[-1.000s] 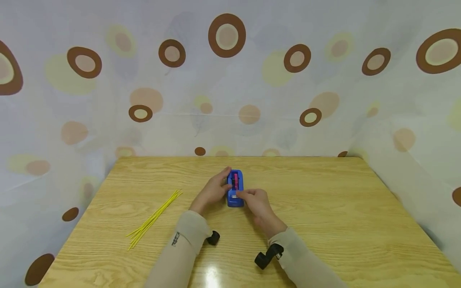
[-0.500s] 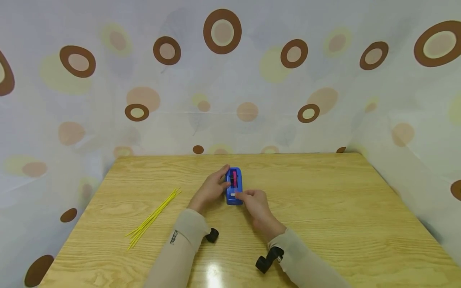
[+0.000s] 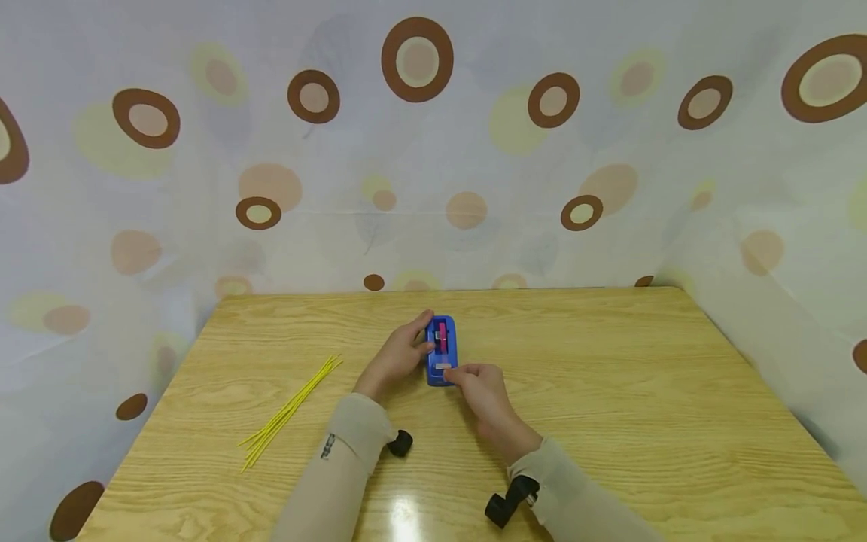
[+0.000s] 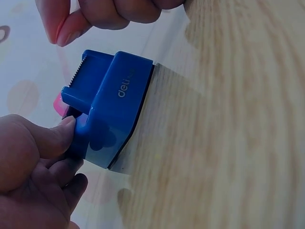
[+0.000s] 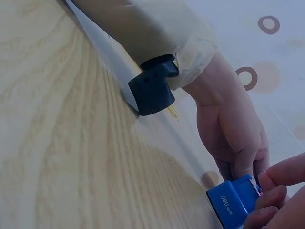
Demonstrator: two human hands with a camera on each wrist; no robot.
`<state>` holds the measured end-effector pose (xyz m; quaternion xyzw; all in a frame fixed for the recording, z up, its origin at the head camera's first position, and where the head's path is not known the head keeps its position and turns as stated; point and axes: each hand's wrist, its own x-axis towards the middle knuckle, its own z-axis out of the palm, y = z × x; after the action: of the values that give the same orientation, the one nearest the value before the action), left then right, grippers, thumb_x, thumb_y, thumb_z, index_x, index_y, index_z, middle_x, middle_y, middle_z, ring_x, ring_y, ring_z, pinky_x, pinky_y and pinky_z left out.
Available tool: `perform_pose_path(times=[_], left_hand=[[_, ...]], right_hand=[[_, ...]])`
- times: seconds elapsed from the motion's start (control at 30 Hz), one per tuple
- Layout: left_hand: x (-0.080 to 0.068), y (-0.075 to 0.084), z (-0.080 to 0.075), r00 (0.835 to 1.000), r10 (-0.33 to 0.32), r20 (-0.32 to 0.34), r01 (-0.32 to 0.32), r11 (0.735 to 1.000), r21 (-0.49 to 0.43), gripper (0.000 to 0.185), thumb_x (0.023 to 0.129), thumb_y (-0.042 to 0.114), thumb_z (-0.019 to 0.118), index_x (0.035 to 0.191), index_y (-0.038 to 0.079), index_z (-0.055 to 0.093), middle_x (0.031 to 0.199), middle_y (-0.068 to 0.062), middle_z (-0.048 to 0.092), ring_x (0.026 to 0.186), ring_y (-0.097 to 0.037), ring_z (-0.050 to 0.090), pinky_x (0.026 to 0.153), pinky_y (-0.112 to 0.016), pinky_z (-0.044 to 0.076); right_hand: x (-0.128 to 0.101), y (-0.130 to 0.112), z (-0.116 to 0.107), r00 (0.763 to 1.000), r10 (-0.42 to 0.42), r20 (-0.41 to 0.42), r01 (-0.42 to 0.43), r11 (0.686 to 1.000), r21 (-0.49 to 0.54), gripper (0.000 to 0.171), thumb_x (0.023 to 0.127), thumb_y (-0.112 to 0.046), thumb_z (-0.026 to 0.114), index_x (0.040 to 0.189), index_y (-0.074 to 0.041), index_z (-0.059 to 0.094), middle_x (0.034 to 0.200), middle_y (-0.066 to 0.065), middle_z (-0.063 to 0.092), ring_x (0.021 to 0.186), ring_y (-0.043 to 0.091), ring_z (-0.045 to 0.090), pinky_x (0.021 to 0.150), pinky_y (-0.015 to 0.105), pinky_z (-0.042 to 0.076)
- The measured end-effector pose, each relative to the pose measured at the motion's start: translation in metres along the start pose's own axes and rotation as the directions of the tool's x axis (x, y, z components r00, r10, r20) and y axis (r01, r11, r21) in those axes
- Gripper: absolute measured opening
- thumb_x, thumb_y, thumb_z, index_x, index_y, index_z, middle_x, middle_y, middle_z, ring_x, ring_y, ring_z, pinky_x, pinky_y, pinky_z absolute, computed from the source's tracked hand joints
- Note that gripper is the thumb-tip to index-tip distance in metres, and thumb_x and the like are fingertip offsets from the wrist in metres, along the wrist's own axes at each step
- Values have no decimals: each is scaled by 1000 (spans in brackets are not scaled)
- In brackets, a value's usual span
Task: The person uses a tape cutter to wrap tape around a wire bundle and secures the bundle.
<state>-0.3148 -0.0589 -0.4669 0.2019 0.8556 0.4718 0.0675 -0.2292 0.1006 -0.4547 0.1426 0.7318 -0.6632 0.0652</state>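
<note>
Gripping the far end of the blue tape dispenser (image 3: 442, 351), the left hand (image 3: 396, 357) curled round it, thumb pressed to its side, steadying it on the table (image 3: 609, 391). The right hand (image 3: 482, 390) sat just nearer, fingertips (image 5: 271, 183) pinched together at the serrated cutter; whether tape lay between them, I couldn't tell. Yellow sticks (image 3: 291, 410) lay well off beyond the left hand.

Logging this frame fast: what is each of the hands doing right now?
Left hand: grips the blue tape dispenser by its side.
Right hand: fingertips pinched at the dispenser's cutter end; tape itself not discernible.
</note>
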Motion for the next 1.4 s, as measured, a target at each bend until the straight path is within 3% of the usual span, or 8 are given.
perform_pose_path(times=[0.7, 1.03, 1.4], left_hand=[[0, -5, 2, 1000, -3, -5, 3, 1000, -5, 59, 101, 4, 54, 154, 4, 29, 159, -12, 27, 146, -27, 23, 116, -42, 21], [-1, -1, 2, 1000, -23, -13, 23, 1000, -5, 59, 101, 6, 55, 155, 6, 30, 158, -11, 29, 145, -26, 24, 116, -42, 21], [0, -1, 1, 1000, -12, -6, 12, 1000, 6, 60, 101, 5, 55, 155, 4, 29, 158, -12, 29, 145, -27, 25, 116, -42, 22]], right_hand=[[-23, 10, -3, 998, -63, 7, 63, 997, -38, 19, 90, -13, 68, 87, 6, 72, 87, 1, 59, 83, 17, 44, 70, 31, 35], [-32, 14, -6, 997, -75, 0, 75, 997, -9, 14, 89, -9, 69, 88, 5, 72, 82, 2, 61, 75, 15, 51, 67, 28, 44], [-40, 15, -8, 997, -73, 5, 73, 997, 17, 13, 90, -7, 68, 87, 4, 71, 84, 3, 65, 75, 14, 53, 68, 28, 46]])
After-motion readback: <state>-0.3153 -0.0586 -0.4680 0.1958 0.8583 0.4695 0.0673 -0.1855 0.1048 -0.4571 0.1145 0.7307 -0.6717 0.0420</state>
